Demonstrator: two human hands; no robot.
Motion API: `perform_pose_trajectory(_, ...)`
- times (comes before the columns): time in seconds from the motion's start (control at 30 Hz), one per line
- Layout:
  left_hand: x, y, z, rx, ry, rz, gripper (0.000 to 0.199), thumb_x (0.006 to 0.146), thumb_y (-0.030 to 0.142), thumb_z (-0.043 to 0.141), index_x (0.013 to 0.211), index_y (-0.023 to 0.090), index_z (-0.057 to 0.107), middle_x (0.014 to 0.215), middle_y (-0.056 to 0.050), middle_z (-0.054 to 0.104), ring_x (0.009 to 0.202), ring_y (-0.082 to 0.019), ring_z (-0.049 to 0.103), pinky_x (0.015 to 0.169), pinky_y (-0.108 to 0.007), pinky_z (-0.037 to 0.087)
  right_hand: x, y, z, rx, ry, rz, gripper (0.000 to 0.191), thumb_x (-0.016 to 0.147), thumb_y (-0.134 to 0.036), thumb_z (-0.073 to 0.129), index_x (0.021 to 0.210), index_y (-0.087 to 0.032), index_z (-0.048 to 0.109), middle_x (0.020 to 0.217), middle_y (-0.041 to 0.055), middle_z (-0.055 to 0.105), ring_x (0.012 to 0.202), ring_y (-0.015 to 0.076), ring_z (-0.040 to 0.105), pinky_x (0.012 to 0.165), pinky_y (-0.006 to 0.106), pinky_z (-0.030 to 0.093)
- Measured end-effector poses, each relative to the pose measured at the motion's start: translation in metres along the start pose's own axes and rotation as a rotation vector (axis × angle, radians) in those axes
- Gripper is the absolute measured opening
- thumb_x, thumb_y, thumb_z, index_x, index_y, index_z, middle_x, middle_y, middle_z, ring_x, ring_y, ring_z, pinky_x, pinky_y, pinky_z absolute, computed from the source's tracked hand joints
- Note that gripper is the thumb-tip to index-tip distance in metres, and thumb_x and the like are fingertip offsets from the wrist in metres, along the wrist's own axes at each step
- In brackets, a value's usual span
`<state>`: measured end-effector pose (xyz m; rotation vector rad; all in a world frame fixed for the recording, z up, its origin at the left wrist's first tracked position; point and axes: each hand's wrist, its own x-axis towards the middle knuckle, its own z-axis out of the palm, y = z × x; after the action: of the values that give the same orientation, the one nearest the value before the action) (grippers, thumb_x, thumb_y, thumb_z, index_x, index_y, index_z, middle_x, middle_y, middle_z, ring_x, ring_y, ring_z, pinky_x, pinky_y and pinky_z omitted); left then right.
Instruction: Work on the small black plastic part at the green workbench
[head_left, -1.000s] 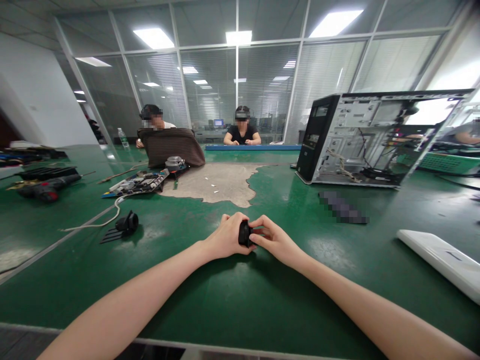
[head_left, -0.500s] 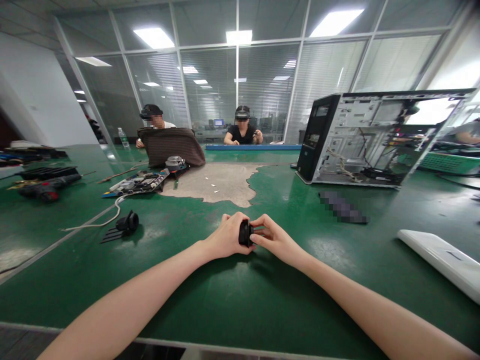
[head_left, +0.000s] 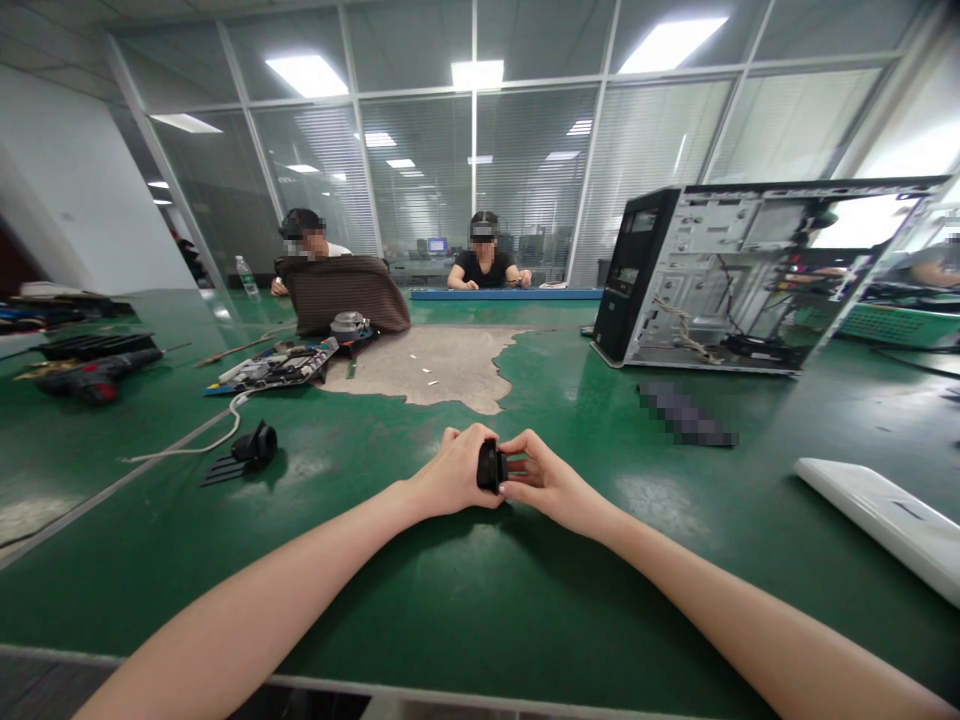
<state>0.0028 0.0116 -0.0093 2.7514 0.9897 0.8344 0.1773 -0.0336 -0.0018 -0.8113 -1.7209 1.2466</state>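
A small black part (head_left: 490, 467), rounded and ridged, is between my two hands just above the green tabletop. My left hand (head_left: 456, 472) wraps round it from the left, hiding that side. From the right, my right hand (head_left: 553, 477) pinches its edge with thumb and fingertips. What kind of part it is I cannot make out. On the table to the left lies another black piece (head_left: 255, 446) with a round collar and several flat prongs, apart from both hands.
An opened computer case (head_left: 637, 280) stands at the right, behind a pixelated dark object (head_left: 684, 414) and a white slab-like thing (head_left: 885, 515). Left are a circuit board (head_left: 277, 367), a white cable (head_left: 225, 435) and a power drill (head_left: 101, 375). Two people sit across the table.
My right fingertips have shifted slightly on the black part; my left hand keeps its place. The person in black opposite has lowered one hand a little.
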Motion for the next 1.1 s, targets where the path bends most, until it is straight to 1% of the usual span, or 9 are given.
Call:
perform_pose_trajectory(0.13,0.0004,0.0006,0.0001,-0.003,0.016,0.009,0.058,0.059,0.04,0.068,0.103,0.02,0.036,0.095,-0.002,0.049,0.085,-0.02,0.052,0.079,-0.035,0.033,0.0026,0.0002,0.0012,-0.056,0.085,0.024,0.019,0.077,-0.026,0.057,0.091,-0.02,0.046,0.092,0.0019,0.054,0.084,0.0159,0.059,0.074,0.033,0.048)
perform_pose_trajectory(0.27,0.0008,0.0018,-0.0011,-0.012,0.005,0.013,0.057,0.06,0.039,0.068,0.104,0.02,0.037,0.095,-0.002,0.05,0.086,-0.02,0.052,0.079,-0.035,0.033,0.0066,0.0026,0.0002,-0.097,0.112,0.029,0.024,0.076,-0.027,0.058,0.095,-0.02,0.046,0.096,0.0039,0.054,0.09,0.0174,0.058,0.079,0.035,0.047)
perform_pose_trajectory(0.37,0.0007,0.0017,-0.0012,-0.013,0.006,0.016,0.057,0.061,0.04,0.067,0.104,0.02,0.037,0.095,-0.002,0.05,0.086,-0.021,0.052,0.079,-0.035,0.032,0.0069,0.0029,-0.0016,-0.075,0.075,0.046,0.025,0.076,-0.028,0.058,0.096,-0.02,0.046,0.098,0.0044,0.054,0.089,0.0172,0.058,0.078,0.035,0.048)
perform_pose_trajectory(0.5,0.0003,0.0004,0.0001,-0.001,0.0,0.004,0.058,0.059,0.037,0.068,0.103,0.02,0.036,0.094,-0.002,0.05,0.084,-0.02,0.053,0.078,-0.035,0.033,0.0037,-0.0001,-0.0023,0.037,-0.006,0.028,0.033,0.07,-0.027,0.066,0.093,-0.021,0.044,0.094,0.0016,0.054,0.086,0.0159,0.059,0.073,0.031,0.049)
perform_pose_trajectory(0.63,0.0005,0.0007,0.0004,-0.002,0.013,-0.001,0.056,0.059,0.039,0.067,0.102,0.02,0.037,0.094,-0.002,0.049,0.085,-0.02,0.053,0.079,-0.035,0.033,0.003,-0.0031,-0.0005,0.009,0.041,0.028,0.027,0.073,-0.03,0.064,0.089,-0.02,0.045,0.089,0.0006,0.055,0.086,0.0163,0.059,0.073,0.032,0.049)
perform_pose_trajectory(0.77,0.0007,0.0021,-0.0006,-0.02,0.011,-0.002,0.057,0.059,0.04,0.068,0.102,0.021,0.037,0.095,-0.001,0.05,0.086,-0.021,0.053,0.079,-0.035,0.033,0.0052,-0.0013,0.0001,-0.076,0.101,0.022,0.026,0.074,-0.03,0.062,0.092,-0.02,0.047,0.095,0.0024,0.052,0.088,0.0168,0.058,0.076,0.033,0.049)
perform_pose_trajectory(0.9,0.0007,0.0025,-0.0008,-0.02,0.008,-0.017,0.056,0.059,0.039,0.067,0.103,0.021,0.038,0.095,-0.002,0.051,0.086,-0.021,0.053,0.079,-0.036,0.033,0.0049,0.002,-0.0015,-0.035,0.044,0.057,0.033,0.073,-0.03,0.063,0.099,-0.021,0.045,0.097,0.0033,0.053,0.085,0.0161,0.059,0.075,0.033,0.05)
perform_pose_trajectory(1.0,0.0001,0.0025,-0.0007,-0.005,0.002,-0.013,0.057,0.057,0.036,0.068,0.103,0.02,0.038,0.096,-0.002,0.05,0.087,-0.022,0.053,0.079,-0.036,0.033,0.0034,0.0019,-0.0023,0.028,-0.02,0.026,0.036,0.07,-0.028,0.067,0.097,-0.021,0.044,0.094,0.0017,0.055,0.087,0.0161,0.059,0.076,0.033,0.049)
perform_pose_trajectory(1.1,-0.0006,0.0031,-0.001,0.007,0.015,-0.002,0.057,0.057,0.035,0.068,0.103,0.019,0.038,0.096,-0.003,0.05,0.087,-0.022,0.053,0.079,-0.036,0.033,0.0035,0.0009,-0.0019,0.041,-0.008,0.023,0.033,0.07,-0.03,0.067,0.093,-0.021,0.044,0.092,0.0008,0.056,0.087,0.0166,0.059,0.076,0.033,0.049)
